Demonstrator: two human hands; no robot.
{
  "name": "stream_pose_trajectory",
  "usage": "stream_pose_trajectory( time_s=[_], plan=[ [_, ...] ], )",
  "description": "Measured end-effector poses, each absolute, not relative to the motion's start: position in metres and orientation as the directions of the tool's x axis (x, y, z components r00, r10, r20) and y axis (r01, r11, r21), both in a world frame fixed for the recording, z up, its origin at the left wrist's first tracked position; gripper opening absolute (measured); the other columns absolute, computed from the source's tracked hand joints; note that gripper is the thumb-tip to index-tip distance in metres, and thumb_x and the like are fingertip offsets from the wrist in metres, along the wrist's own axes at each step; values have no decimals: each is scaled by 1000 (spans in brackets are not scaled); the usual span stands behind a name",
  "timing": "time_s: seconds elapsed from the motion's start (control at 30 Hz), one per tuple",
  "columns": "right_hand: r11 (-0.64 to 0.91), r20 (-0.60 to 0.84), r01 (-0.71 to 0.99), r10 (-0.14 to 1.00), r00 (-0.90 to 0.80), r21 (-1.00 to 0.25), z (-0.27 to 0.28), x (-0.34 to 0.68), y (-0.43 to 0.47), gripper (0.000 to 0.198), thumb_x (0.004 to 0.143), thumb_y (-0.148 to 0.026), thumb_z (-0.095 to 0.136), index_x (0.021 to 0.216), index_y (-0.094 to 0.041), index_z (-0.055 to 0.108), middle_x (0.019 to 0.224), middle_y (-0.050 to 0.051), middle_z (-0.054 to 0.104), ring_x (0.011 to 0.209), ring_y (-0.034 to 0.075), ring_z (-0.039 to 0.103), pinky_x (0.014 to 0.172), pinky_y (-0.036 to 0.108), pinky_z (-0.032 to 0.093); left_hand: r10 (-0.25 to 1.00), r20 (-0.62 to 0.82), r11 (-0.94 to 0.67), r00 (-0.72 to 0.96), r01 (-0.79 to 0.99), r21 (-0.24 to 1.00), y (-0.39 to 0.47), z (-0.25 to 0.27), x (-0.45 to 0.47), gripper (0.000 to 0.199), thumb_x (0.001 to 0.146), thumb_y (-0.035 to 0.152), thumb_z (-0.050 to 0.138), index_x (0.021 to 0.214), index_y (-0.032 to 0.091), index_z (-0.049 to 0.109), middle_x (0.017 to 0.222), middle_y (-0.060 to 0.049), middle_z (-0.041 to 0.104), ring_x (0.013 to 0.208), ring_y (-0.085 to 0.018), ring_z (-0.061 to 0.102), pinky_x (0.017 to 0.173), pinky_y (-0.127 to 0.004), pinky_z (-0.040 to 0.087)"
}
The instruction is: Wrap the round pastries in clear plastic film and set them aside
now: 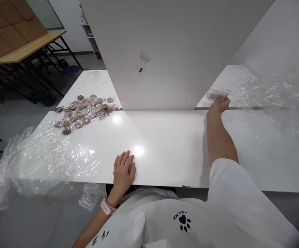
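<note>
My left hand [123,173] lies palm down on the white table [162,148] close to its front edge, fingers stretched out and holding nothing. A pink band circles that wrist. Far out to the right, my right hand [221,104] has its fingers closed on crinkled clear plastic [214,93], beside the upright white panel. Whether anything is inside this plastic, I cannot tell. Across the table on the left are several small round items in clear wrappers [84,110], pink, brown and tan, loosely heaped.
An upright white panel [165,58] stands across the table's back. Clear plastic sheeting [43,155] hangs over the left front edge. More clear plastic [265,89] lies at the right. Behind, a wooden-topped table [35,44] bears cardboard boxes [10,27]; a blue stool [70,70] stands nearby.
</note>
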State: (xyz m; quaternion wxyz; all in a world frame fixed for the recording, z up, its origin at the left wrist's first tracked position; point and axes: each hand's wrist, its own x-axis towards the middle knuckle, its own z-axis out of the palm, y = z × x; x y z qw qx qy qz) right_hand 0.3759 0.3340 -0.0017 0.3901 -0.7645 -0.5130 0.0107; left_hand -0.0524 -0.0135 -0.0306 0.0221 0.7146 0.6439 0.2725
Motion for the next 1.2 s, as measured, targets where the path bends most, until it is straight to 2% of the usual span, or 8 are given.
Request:
stream_pose_trajectory(
  time_s=[0.17,0.33,0.5,0.63,0.8,0.97,1.07,1.2],
  plan=[
    [-388,213,704,769,603,-594,-27,351,343,37,94,-30,45,120,-11,62,132,21,55,128,30,42,107,54,29,933,360,-166,26,916,364,-13,-33,-54,31,93,23,52,121,22,63,140,-10,59,135,-29,49,116,-52,34],
    [-437,248,725,738,627,-532,-29,361,316,80,87,-41,61,156,-21,27,164,20,9,148,33,12,114,57,17,927,375,-177,20,903,390,-12,-35,-55,31,92,22,53,121,22,63,139,-10,60,136,-29,48,117,-52,33],
    [-603,353,672,573,740,-430,-22,422,244,70,97,-34,43,159,-11,19,164,25,-1,151,33,-4,113,61,0,932,362,-180,11,882,436,-12,-34,-55,32,93,24,52,122,22,64,139,-10,60,136,-29,49,117,-53,31],
    [-663,67,654,682,729,-364,-21,458,177,61,98,-26,29,151,2,34,157,33,22,149,34,15,114,58,12,930,368,-181,17,891,416,-12,-33,-55,32,94,25,50,122,20,64,139,-12,60,136,-30,48,117,-53,30],
    [-503,18,795,842,539,-339,-40,396,99,65,98,-36,32,153,0,34,160,23,24,150,32,19,120,50,14,944,330,-170,14,876,451,-12,-34,-54,32,95,29,48,121,19,64,140,-12,58,138,-32,45,118,-54,28],
    [-13,85,896,995,56,-444,-29,245,-6,64,96,-52,39,148,-14,45,158,17,35,147,36,27,115,64,25,958,288,-154,-3,838,523,-11,-19,-54,34,97,32,46,122,18,63,141,-13,57,138,-30,44,117,-53,30],
    [264,65,707,953,-296,-656,15,194,-53,49,95,-54,47,140,-36,55,146,4,53,132,31,51,103,56,47,914,398,-107,-79,899,425,-14,-5,-68,35,96,34,48,125,21,62,148,-12,50,143,-32,36,119,-59,21],
    [143,178,753,983,-35,-642,48,211,-43,42,99,-51,41,133,-36,62,131,5,65,118,29,61,101,52,50,791,524,190,-318,940,283,-27,0,-115,45,92,42,55,133,24,59,164,-12,21,151,-41,12,115,-70,1]
  ],
)
